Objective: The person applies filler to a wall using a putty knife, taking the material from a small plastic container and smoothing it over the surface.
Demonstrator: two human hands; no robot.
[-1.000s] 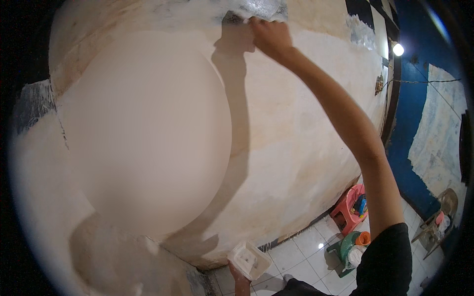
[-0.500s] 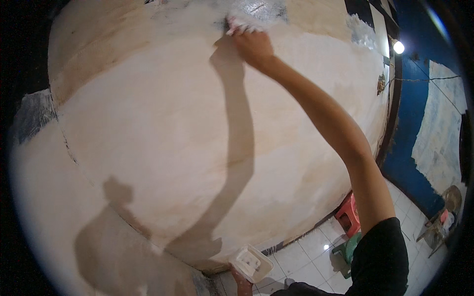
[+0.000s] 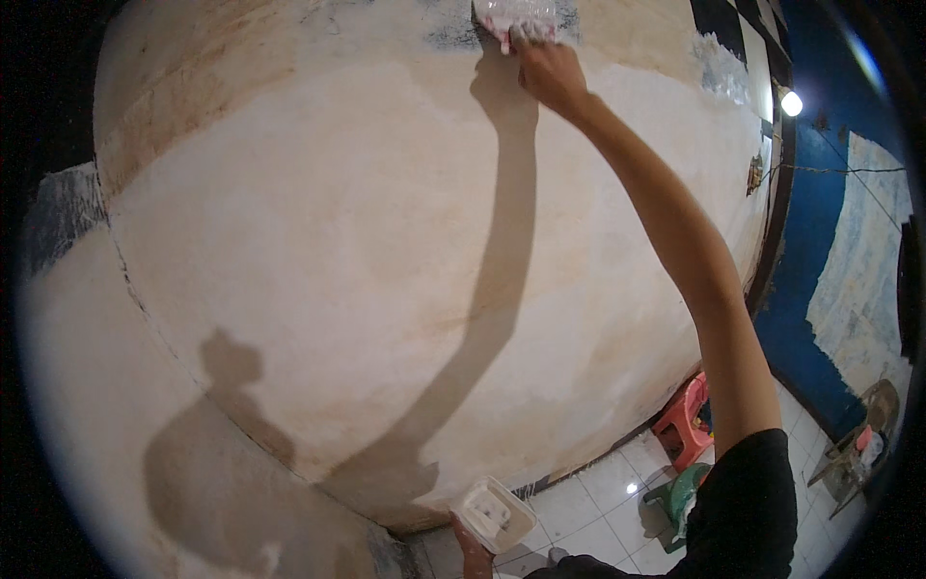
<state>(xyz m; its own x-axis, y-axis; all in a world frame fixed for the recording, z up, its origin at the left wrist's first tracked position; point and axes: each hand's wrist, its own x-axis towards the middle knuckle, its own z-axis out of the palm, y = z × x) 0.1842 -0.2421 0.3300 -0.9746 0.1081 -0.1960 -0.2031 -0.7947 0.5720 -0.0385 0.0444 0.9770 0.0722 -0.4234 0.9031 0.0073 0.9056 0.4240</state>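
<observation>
Patchy cream wall (image 3: 386, 203), grey-scuffed near top. White-tiled floor (image 3: 571, 510) at lower right. Red plastic stool (image 3: 687, 425) beside wall. Rectangular off-white tub (image 3: 521, 526), white paste (image 3: 494, 511) inside, low in view, grasped at side by left hand (image 3: 471, 546). Paste-smeared flat scraper (image 3: 514, 12) against upper wall, right hand (image 3: 553, 73) clenched on it.

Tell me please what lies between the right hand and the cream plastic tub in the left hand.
In the head view, only beige wall lies between the right hand and the tub, with an arm's shadow on it.
</observation>
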